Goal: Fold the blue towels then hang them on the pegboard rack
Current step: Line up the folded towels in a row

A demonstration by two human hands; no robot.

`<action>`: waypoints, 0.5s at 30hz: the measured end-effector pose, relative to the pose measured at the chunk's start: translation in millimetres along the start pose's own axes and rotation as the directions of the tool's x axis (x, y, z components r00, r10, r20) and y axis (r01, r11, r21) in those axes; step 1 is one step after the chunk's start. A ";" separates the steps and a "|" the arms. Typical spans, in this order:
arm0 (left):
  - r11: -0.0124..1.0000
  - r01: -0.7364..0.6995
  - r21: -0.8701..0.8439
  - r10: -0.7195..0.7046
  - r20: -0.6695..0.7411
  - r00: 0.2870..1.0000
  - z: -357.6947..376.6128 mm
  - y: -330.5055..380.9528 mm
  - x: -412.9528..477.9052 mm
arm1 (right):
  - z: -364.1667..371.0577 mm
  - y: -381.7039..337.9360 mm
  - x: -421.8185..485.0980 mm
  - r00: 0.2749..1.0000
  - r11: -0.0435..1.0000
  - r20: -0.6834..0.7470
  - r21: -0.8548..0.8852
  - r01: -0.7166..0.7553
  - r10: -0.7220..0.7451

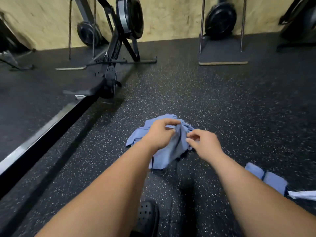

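A crumpled blue towel (168, 155) is seen lying on the dark speckled floor (222, 108), near the middle of the view and well away from the wall (171, 17). The cloth is bunched into loose folds, with one ridge raised at its centre. That ridge is pinched by the left hand (159, 133) between thumb and curled fingers, the hand being laid over the top of the towel. The right hand (203, 142) is held just beside the towel's right edge, fingers curled and thumb brought close to the forefinger; its fingertips (188, 140) are placed against the cloth, but whether a fold is actually gripped cannot be told. Both forearms are stretched forward from the bottom of the view.

Folded blue towels (266, 177) are laid in a short row on the floor towards the lower right, apart from the crumpled one, with a pale piece of cloth (302, 194) beside them at the right edge. A black perforated shoe (147, 218) is visible at the bottom, between the arms. A rowing machine (111, 69) is stood on the floor at the left, its rail running towards the lower left corner.
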State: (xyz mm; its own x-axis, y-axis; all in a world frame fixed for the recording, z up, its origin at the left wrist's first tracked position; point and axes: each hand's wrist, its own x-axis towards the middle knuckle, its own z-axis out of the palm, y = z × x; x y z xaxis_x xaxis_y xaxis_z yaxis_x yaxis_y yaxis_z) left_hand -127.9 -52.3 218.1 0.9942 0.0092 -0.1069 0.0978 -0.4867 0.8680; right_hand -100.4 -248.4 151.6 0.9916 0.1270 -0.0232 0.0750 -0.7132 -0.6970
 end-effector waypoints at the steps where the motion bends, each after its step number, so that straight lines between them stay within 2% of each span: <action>1: 1.000 -0.030 -0.006 0.030 -0.012 0.999 -6.2 13.3 -9.1 | -9.8 -7.7 -6.8 1.000 1.000 -0.031 0.018 0.003 -0.002; 5: 0.987 -0.128 -0.096 0.120 -0.080 0.990 -24.8 47.6 -40.1 | -40.2 -32.9 -39.3 0.991 0.995 -0.133 0.094 -0.014 0.026; 7: 0.971 -0.161 -0.175 0.144 -0.109 0.984 -29.1 58.7 -55.2 | -52.5 -40.6 -55.7 0.986 0.988 -0.128 0.128 -0.088 0.104; 8: 0.960 -0.172 -0.223 0.149 -0.117 0.982 -29.7 62.8 -62.2 | -58.3 -44.2 -63.3 0.981 0.970 -0.119 0.208 -0.125 0.152; 9: 0.946 -0.181 -0.270 0.154 -0.118 0.981 -30.0 66.9 -69.9 | -63.3 -47.4 -70.1 0.976 0.926 -0.100 0.347 -0.149 0.194; 11: 0.919 -0.178 -0.353 0.149 -0.108 0.983 -28.3 71.4 -83.7 | -72.7 -54.7 -83.8 0.969 0.771 -0.040 0.615 -0.167 0.242; 13: 0.893 -0.159 -0.420 0.134 -0.090 0.987 -24.0 69.6 -92.6 | -83.7 -61.1 -94.6 0.973 0.662 -0.007 0.734 -0.151 0.229; 15: 0.875 -0.140 -0.463 0.125 -0.063 0.990 -19.2 68.6 -102.3 | -94.0 -65.2 -101.6 0.980 0.612 0.008 0.780 -0.130 0.198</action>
State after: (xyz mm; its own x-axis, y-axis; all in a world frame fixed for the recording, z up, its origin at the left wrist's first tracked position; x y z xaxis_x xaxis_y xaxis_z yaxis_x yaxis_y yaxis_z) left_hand -222.0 -69.9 297.8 0.9994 0.0029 0.0335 -0.0334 -0.0231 0.9992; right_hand -196.2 -279.6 266.8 0.9860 -0.0109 -0.1662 -0.1647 0.0855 -0.9826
